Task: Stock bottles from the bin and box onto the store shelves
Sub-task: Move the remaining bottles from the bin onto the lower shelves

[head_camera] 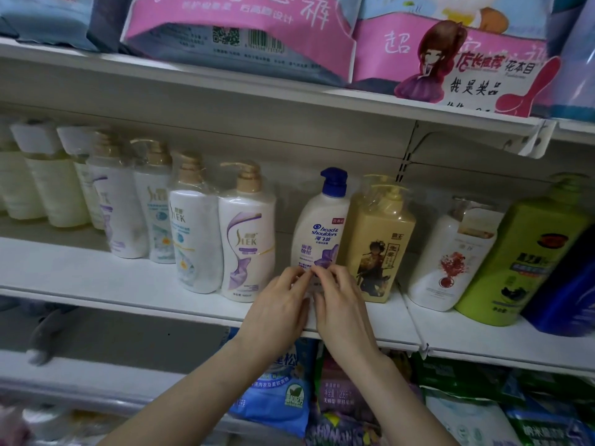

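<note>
So the white Head & Shoulders bottle (pixel 319 226) with the blue pump stands upright on the middle shelf (pixel 96 275), and both hands are down at its base. The left hand (pixel 277 305) and right hand (pixel 343 305) meet there side by side, fingers curled, fingertips pinching its lower front. Just left of it is a wrapped pair of Slek bottles (pixel 225 243), and just right is a yellow pump bottle (pixel 380 243). Refill bags (pixel 277 394) sit below it.
</note>
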